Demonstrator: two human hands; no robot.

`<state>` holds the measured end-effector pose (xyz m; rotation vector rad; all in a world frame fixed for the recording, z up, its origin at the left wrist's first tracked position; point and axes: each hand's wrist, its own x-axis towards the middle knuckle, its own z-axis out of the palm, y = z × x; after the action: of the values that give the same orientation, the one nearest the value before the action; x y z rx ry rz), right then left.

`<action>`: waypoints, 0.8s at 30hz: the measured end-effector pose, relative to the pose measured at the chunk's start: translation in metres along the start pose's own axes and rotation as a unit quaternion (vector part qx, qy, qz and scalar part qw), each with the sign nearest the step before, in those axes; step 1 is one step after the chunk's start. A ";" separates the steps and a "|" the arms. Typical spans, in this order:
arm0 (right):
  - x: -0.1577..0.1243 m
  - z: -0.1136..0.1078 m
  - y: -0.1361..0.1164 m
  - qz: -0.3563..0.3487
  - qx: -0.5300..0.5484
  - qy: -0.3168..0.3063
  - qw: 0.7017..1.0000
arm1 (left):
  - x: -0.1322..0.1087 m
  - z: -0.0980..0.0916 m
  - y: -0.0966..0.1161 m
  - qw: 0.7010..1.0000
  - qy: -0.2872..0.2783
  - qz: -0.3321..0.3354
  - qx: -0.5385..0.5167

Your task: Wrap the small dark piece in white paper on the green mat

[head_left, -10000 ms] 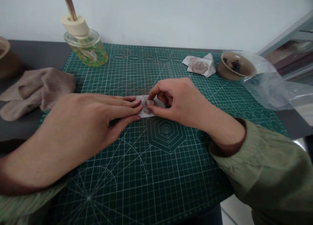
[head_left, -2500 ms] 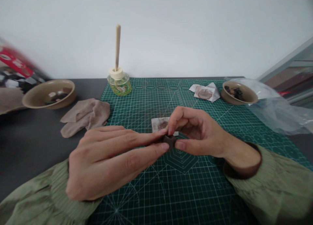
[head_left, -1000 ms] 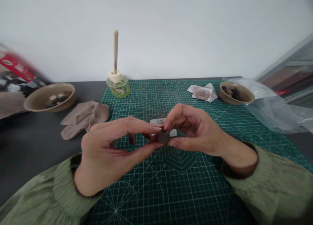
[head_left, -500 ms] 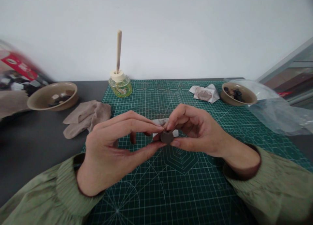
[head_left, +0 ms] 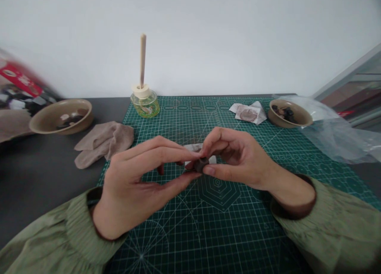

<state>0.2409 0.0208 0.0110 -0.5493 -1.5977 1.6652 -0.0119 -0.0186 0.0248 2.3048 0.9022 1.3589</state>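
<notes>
A small dark brown lump [head_left: 201, 165] is pinched between the fingertips of both hands above the green cutting mat [head_left: 190, 242]. My left hand [head_left: 143, 182] grips its left side, thumb below and fingers above. From the right, my right hand [head_left: 238, 159] presses it with thumb and index finger, the other fingers curled. Under the fingertips a piece of white paper [head_left: 212, 160] shows in part, mostly hidden by the hands and the lump.
Bowls with dark and tan pieces stand at left [head_left: 37, 123] and right [head_left: 305, 118]. A beige cloth [head_left: 114, 141], a diffuser bottle [head_left: 145, 103] with a stick, stained papers [head_left: 248, 113] and clear plastic [head_left: 336, 139] lie or stand around the mat.
The lump has turned between the fingers: its flat round face, shown before, is now less visible. My right thumb has moved slightly left and up over it.
</notes>
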 end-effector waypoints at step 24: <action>-0.003 0.003 -0.009 -0.017 -0.040 0.014 0.999 | 0.001 0.004 0.001 0.996 0.012 -0.066 -0.056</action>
<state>0.2428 0.0162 0.0191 -0.5801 -1.6493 1.5674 -0.0076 -0.0187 0.0243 2.1114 0.9430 1.3490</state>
